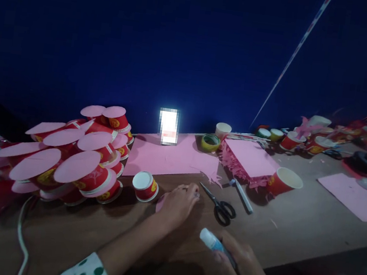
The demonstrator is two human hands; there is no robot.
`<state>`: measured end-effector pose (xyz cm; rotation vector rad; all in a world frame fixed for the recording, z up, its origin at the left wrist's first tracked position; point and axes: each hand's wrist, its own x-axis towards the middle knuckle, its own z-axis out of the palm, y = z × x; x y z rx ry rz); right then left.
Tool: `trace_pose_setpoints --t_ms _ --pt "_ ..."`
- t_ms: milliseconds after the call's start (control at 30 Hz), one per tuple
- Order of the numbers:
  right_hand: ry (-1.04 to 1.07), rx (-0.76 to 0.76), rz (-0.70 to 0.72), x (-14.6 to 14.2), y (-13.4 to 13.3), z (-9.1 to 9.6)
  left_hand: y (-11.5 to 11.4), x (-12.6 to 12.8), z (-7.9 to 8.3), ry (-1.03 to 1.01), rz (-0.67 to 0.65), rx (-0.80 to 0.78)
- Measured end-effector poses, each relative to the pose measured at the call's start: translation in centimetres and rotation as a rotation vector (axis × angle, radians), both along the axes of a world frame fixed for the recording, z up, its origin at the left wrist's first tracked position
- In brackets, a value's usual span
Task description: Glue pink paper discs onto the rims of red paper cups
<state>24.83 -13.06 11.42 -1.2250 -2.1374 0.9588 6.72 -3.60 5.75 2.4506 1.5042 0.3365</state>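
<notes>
My left hand (178,201) rests low over the table with its fingers bent together. A pink paper piece (160,202) with a rounded edge shows from beneath its left side; whatever the fingertips hold is hidden. In my right hand (243,265), near the table's front edge, is a glue stick (212,240), its whitish end pointing up and left. Just left of my left hand stands a red paper cup (145,186), turned upside down. Black-handled scissors (220,205) lie between the hands and the pink stack, blades pointing away to the left.
Upside-down red cups topped with pink discs (78,166) are piled at left, near a white cable (21,238). Behind are a pink sheet (156,159), tape roll (210,143) and pink paper stack (251,157). A tipped cup (284,181) and slim white tool (243,196) lie right.
</notes>
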Motion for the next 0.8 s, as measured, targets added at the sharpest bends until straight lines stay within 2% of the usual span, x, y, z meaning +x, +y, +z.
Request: trace_pose_setpoints --t_ms 200,367,467,633,700,800 --pt "-0.046 -0.001 -0.028 0.5 -0.1 -0.5 1.2 0.7 -2.1 0.037 -0.056 0.046" --pt "0.029 -0.043 -0.095 0.3 0.0 -1.7 0.9 0.2 -2.8 0.038 -0.033 0.088" --pt "0.082 -0.036 -0.186 0.3 0.2 -3.0 -1.1 -1.8 -2.5 0.015 -0.031 0.145" --pt "0.101 -0.037 -0.233 0.3 1.3 -4.6 -5.6 -7.3 -2.3 -0.001 -0.051 0.183" --pt "0.11 -0.051 -0.252 -0.2 1.9 -5.0 -6.5 -8.9 -2.7 -0.009 -0.045 0.179" --pt "0.148 -0.088 -0.262 -1.7 2.9 -5.6 -6.7 -10.1 -3.8 -0.022 -0.115 0.204"
